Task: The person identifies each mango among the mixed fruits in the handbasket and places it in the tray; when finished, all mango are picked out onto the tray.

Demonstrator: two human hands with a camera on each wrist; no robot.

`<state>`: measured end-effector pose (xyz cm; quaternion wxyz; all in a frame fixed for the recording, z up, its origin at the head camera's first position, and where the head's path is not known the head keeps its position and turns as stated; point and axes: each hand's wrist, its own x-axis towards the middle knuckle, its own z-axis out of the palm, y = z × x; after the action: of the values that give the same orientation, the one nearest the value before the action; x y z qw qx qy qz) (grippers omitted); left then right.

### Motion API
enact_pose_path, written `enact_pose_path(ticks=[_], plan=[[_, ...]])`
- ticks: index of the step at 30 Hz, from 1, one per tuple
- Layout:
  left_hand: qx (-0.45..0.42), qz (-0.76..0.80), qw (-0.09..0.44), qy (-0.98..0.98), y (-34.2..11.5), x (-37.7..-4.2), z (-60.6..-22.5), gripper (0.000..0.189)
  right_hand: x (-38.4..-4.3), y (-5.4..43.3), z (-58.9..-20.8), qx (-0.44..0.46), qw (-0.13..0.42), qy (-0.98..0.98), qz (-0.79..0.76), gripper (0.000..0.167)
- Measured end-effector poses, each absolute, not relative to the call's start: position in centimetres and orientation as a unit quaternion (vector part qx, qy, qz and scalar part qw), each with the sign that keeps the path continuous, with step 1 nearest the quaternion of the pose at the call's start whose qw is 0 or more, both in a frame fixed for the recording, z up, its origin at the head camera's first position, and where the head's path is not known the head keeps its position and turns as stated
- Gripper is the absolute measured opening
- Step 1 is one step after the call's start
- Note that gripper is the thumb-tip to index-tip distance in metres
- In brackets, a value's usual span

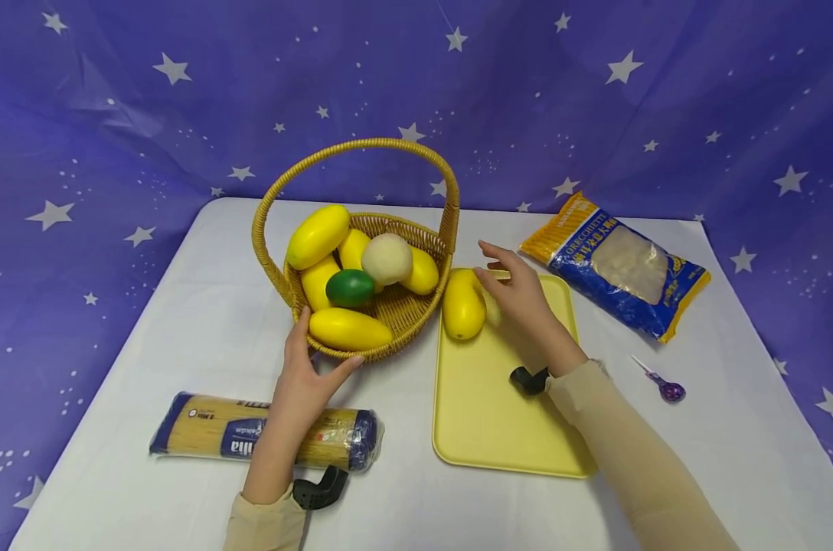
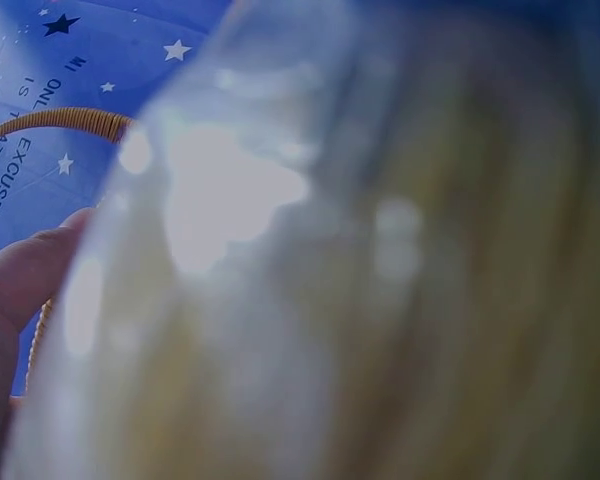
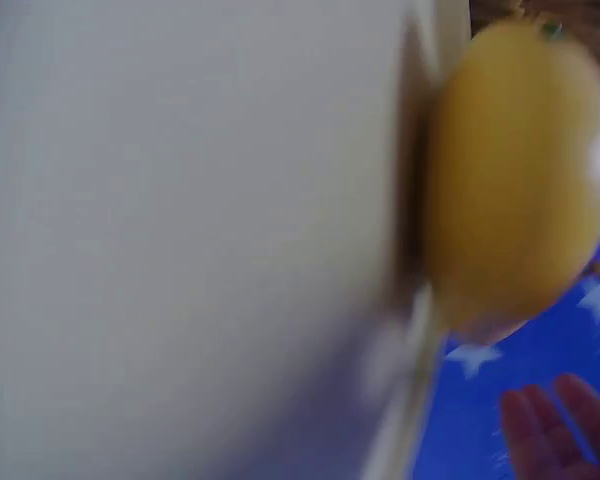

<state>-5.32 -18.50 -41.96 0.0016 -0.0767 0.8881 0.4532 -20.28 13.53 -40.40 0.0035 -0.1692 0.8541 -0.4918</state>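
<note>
My left hand [image 1: 305, 379] rests spread against the near left rim of a wicker basket [image 1: 416, 325], thumb along its front. Inside the basket are several yellow mangoes [image 1: 351, 329], a small green oval fruit [image 1: 351, 288] and a pale round thing [image 1: 387, 259]. A yellow mango [image 1: 464, 306] lies at the upper left corner of a yellow tray [image 1: 485, 413], close to the basket. Over the tray, my right hand [image 1: 520, 291] is just right of that mango, fingers loosely extended. In the right wrist view, the fingers [image 3: 555, 430] stand apart from the mango [image 3: 520, 180].
A spaghetti pack [image 1: 203, 428] lies under my left forearm; its blurred wrapper [image 2: 310, 280] fills most of the left wrist view. At the back right is a blue and orange pasta bag [image 1: 623, 268]. A purple lollipop [image 1: 670, 391] lies right of the tray.
</note>
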Motion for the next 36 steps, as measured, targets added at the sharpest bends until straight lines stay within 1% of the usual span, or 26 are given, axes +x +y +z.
enact_pose_path(ticks=[3, 5, 8, 12, 16, 20, 26, 36], plan=[[-0.076, 0.452, 0.002, 0.889, -18.5, -5.3, -42.0, 0.111, -19.2, 12.4, -39.0, -0.232, -0.055, 0.843, -0.482, 0.051], [-0.076, 0.451, 0.002, 0.889, -18.5, -5.3, -42.0, 0.111, -18.5, 11.3, -38.2, -0.276, -0.076, 0.833, -0.473, 0.052], [-0.079, 0.451, 0.002, 0.889, -18.5, -5.3, -42.0, 0.112, -17.5, 9.5, -37.2, -0.34, -0.093, 0.825, -0.442, 0.051], [-0.08, 0.457, -0.002, 0.886, -18.5, -5.3, -41.9, 0.112, -16.3, 6.6, -36.6, -0.42, -0.097, 0.821, -0.373, 0.051], [-0.079, 0.464, -0.003, 0.882, -18.5, -5.3, -42.1, 0.111, -15.2, 3.9, -36.4, -0.465, -0.062, 0.83, -0.3, 0.053], [-0.077, 0.465, -0.002, 0.882, -18.5, -5.3, -42.2, 0.111, -14.6, 1.9, -36.6, -0.479, -0.027, 0.846, -0.232, 0.052], [-0.076, 0.458, -0.005, 0.886, -18.4, -5.3, -42.1, 0.112, -14.0, 0.0, -36.8, -0.463, -0.007, 0.868, -0.179, 0.05], [-0.072, 0.453, -0.014, 0.888, -18.5, -5.2, -41.9, 0.11, -13.7, -1.9, -36.7, -0.431, -0.002, 0.891, -0.143, 0.052]])
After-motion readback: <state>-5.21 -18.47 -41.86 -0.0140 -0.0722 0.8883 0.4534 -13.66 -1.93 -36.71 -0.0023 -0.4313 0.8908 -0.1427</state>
